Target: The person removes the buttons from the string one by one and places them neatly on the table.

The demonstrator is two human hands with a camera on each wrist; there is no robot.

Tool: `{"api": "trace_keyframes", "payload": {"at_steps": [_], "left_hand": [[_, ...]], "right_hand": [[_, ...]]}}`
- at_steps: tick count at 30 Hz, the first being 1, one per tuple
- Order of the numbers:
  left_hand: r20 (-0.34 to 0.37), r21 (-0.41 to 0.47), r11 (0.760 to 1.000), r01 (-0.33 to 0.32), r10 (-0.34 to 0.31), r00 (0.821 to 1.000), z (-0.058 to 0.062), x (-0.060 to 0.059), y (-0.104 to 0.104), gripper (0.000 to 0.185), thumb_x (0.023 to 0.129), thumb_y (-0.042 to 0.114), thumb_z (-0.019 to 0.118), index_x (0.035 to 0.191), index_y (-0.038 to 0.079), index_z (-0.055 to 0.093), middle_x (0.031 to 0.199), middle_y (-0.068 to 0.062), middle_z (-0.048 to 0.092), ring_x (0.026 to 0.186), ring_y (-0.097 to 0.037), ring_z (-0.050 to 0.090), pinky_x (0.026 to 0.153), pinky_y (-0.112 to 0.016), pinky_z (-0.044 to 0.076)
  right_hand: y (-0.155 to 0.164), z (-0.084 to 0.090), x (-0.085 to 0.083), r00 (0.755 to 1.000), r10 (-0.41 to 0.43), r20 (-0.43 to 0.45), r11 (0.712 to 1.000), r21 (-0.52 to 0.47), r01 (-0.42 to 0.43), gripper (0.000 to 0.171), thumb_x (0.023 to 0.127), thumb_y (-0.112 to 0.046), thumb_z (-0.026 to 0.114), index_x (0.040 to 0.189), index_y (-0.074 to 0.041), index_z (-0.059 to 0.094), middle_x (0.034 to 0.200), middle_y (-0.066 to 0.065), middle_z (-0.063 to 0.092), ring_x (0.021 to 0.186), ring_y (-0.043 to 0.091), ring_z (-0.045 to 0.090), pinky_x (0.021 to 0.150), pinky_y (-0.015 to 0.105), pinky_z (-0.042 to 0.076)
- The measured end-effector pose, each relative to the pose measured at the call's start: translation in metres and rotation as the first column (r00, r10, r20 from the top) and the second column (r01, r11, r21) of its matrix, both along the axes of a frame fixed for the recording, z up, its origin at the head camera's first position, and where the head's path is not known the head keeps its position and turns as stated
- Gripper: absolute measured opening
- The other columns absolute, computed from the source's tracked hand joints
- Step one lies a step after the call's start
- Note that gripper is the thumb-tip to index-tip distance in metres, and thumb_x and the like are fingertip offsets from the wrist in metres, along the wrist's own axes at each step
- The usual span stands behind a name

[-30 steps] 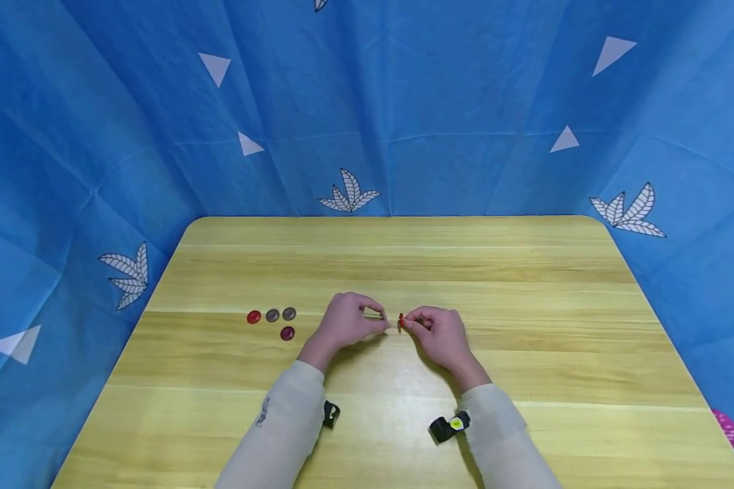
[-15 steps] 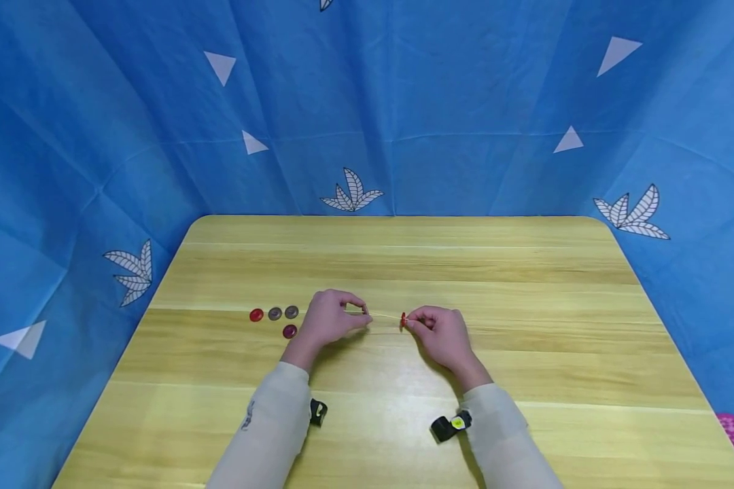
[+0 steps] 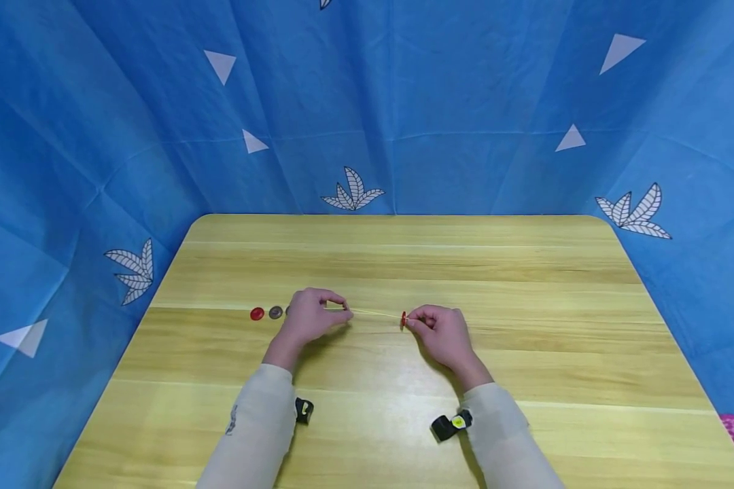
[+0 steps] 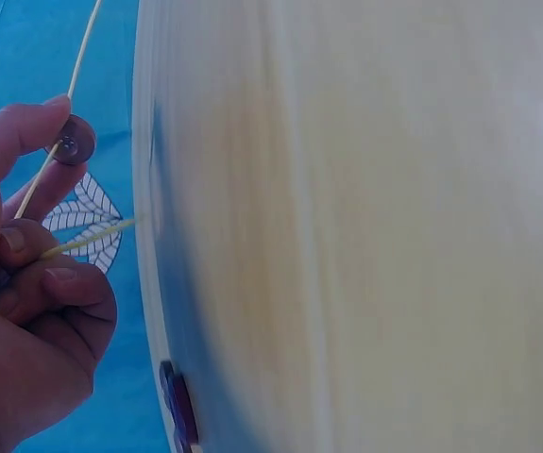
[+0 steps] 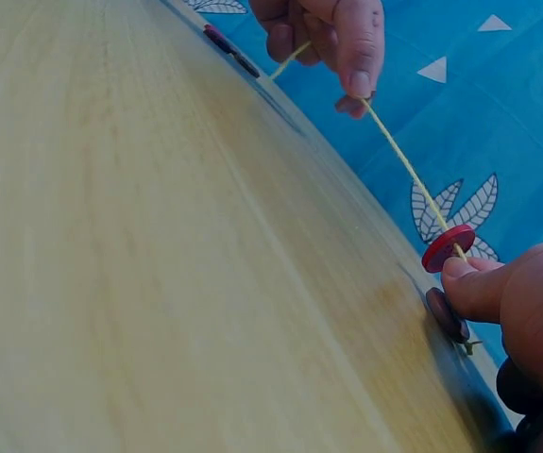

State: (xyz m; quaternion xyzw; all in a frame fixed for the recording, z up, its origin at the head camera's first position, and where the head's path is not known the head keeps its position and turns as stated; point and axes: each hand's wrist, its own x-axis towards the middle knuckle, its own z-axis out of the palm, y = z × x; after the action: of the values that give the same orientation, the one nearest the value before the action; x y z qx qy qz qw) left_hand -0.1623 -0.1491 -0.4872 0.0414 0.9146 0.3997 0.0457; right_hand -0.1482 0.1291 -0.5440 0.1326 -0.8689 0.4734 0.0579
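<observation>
My left hand pinches a dark round button threaded on a thin yellow cord. In the left wrist view, its other fingers curl over a further stretch of the cord. To the right, my right hand pinches the cord beside a red button, which stands on edge with the cord through it. Another dark button is just below that one, near a knotted cord end. Between the hands the cord runs nearly straight.
Left of my left hand, a loose red button and a grey button lie on the wooden table; another is mostly covered by the hand. A blue patterned curtain surrounds the table. Both sleeved wrists carry black straps.
My left hand has moved left, away from the right hand, carrying its button along the cord and lengthening the stretch between them. It now covers some loose buttons. The right hand has barely moved.
</observation>
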Motion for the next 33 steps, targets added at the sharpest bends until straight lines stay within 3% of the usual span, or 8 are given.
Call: {"api": "trace_keyframes", "payload": {"at_steps": [4, 7, 11, 17, 25, 28, 33], "left_hand": [[-0.011, -0.001, 1.000, -0.018, 0.018, 1.000, 0.000, 0.001, -0.008, 0.018, 0.079, 0.031, 0.085, 0.093, 0.020, 0.080, 0.105, -0.001, 0.069, 0.090, -0.024, 0.054, 0.067, -0.035, 0.042], [-0.017, -0.007, 1.000, -0.030, 0.029, 0.999, -0.001, 0.002, -0.015, 0.018, 0.079, 0.032, 0.084, 0.093, 0.020, 0.080, 0.105, -0.001, 0.069, 0.087, -0.024, 0.054, 0.063, -0.034, 0.042], [-0.011, 0.007, 0.999, -0.054, 0.054, 0.998, 0.001, 0.003, -0.023, 0.020, 0.079, 0.031, 0.085, 0.094, 0.018, 0.080, 0.094, -0.003, 0.067, 0.072, -0.022, 0.050, 0.054, -0.032, 0.039], [-0.022, 0.008, 0.997, -0.072, 0.072, 0.997, 0.001, 0.004, -0.036, 0.020, 0.080, 0.029, 0.084, 0.094, 0.015, 0.080, 0.090, -0.003, 0.066, 0.070, -0.019, 0.048, 0.054, -0.031, 0.038], [-0.034, 0.006, 0.994, -0.110, 0.110, 0.993, 0.000, 0.007, -0.053, 0.022, 0.081, 0.028, 0.083, 0.096, 0.013, 0.079, 0.051, -0.002, 0.049, 0.043, -0.015, 0.044, 0.047, -0.029, 0.037], [-0.042, -0.004, 0.992, -0.126, 0.126, 0.991, -0.002, 0.007, -0.062, 0.023, 0.082, 0.029, 0.082, 0.097, 0.013, 0.079, 0.052, -0.001, 0.050, 0.044, -0.014, 0.044, 0.050, -0.031, 0.039], [-0.043, -0.005, 0.989, -0.150, 0.150, 0.988, -0.001, 0.010, -0.074, 0.023, 0.083, 0.027, 0.082, 0.099, 0.010, 0.079, 0.054, -0.001, 0.049, 0.047, -0.014, 0.039, 0.046, -0.027, 0.033]], "right_hand": [[0.000, 0.000, 0.000, 1.000, 0.007, -0.006, 1.000, 0.009, -0.007, 0.008, 0.090, -0.017, 0.077, 0.083, -0.021, 0.076, 0.054, -0.012, 0.053, 0.050, 0.010, 0.044, 0.058, 0.032, 0.042], [0.001, 0.001, 0.000, 1.000, 0.011, -0.010, 1.000, 0.015, -0.011, 0.008, 0.090, -0.016, 0.077, 0.083, -0.020, 0.077, 0.055, -0.012, 0.053, 0.051, 0.010, 0.044, 0.059, 0.032, 0.042], [0.001, 0.001, 0.000, 1.000, 0.013, -0.013, 1.000, 0.016, -0.013, 0.008, 0.090, -0.017, 0.076, 0.083, -0.020, 0.076, 0.055, -0.011, 0.051, 0.052, 0.010, 0.044, 0.060, 0.032, 0.043], [0.001, 0.002, 0.001, 1.000, 0.012, -0.008, 1.000, -0.004, -0.012, 0.007, 0.090, -0.018, 0.077, 0.083, -0.020, 0.077, 0.055, -0.012, 0.052, 0.051, 0.010, 0.044, 0.059, 0.032, 0.042], [0.000, 0.002, 0.001, 1.000, 0.020, -0.009, 1.000, -0.016, -0.020, 0.009, 0.090, -0.013, 0.076, 0.083, -0.018, 0.076, 0.055, -0.011, 0.052, 0.051, 0.010, 0.044, 0.060, 0.033, 0.042], [-0.001, 0.002, 0.001, 1.000, 0.019, -0.011, 1.000, -0.020, -0.019, 0.008, 0.090, -0.012, 0.076, 0.083, -0.016, 0.076, 0.055, -0.011, 0.053, 0.050, 0.010, 0.043, 0.059, 0.032, 0.041], [-0.001, 0.003, 0.002, 1.000, 0.014, -0.009, 1.000, -0.018, -0.015, 0.007, 0.090, -0.013, 0.077, 0.083, -0.016, 0.077, 0.055, -0.011, 0.054, 0.050, 0.010, 0.043, 0.059, 0.031, 0.041]]}}
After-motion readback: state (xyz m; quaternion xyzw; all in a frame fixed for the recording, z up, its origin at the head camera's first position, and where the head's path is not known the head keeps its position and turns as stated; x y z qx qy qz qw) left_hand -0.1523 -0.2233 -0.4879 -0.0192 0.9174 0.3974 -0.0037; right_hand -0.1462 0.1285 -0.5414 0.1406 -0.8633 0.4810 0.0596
